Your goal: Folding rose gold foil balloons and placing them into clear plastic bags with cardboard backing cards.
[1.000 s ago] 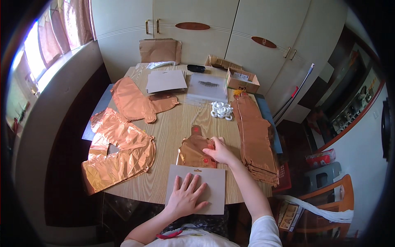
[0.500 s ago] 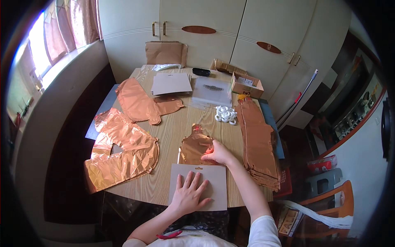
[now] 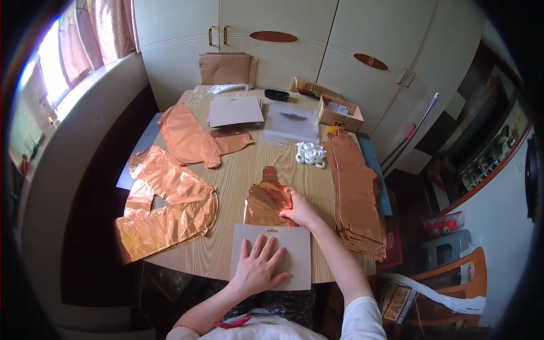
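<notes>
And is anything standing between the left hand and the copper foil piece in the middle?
Yes: the grey card lies under the left hand; the copper foil piece shows just beyond its far edge. Nothing visible blocks the right hand, which touches the foil.

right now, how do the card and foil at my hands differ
The card is dull grey; the foil is shiny copper. The card is a slotted rectangle; the foil has an uneven outline and a narrow tab. Your left hand lies spread on the card; your right hand is at the foil's right side. Both lie on the table.
</notes>
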Available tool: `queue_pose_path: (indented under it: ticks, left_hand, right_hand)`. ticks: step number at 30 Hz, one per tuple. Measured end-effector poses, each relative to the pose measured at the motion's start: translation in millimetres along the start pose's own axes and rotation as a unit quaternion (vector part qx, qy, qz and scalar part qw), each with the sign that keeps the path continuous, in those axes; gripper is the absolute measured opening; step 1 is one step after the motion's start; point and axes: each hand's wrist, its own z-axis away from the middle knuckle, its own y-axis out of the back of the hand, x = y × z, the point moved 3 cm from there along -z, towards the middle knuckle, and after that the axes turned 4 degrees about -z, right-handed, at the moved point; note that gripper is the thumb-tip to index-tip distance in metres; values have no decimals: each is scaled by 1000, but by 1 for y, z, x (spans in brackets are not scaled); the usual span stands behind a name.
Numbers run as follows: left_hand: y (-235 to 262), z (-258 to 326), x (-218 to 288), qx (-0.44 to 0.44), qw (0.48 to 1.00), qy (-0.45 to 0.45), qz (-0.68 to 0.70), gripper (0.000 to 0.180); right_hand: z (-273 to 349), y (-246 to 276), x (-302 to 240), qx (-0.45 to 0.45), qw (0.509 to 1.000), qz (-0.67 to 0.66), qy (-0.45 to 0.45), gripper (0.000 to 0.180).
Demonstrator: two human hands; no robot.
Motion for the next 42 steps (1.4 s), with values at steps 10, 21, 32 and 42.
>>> queue_pose_path:
  ticks: [10, 21, 32, 42]
  left_hand:
    - [-2, 1, -1, -14, 1000, 3, -4, 70]
    - [2, -10, -7, 27, 983, 18, 181, 49]
    - [-11, 1, -20, -47, 988, 0, 148, 42]
    - [30, 1, -100, -11, 981, -11, 195, 36]
  right_hand:
    - [39, 16, -17, -63, 988, -130, 53, 29]
    - [106, -6, -26, 25, 940, 89, 329, 14]
    - [102, -6, -28, 4, 941, 103, 323, 11]
    - [96, 0, -33, -15, 939, 108, 325, 14]
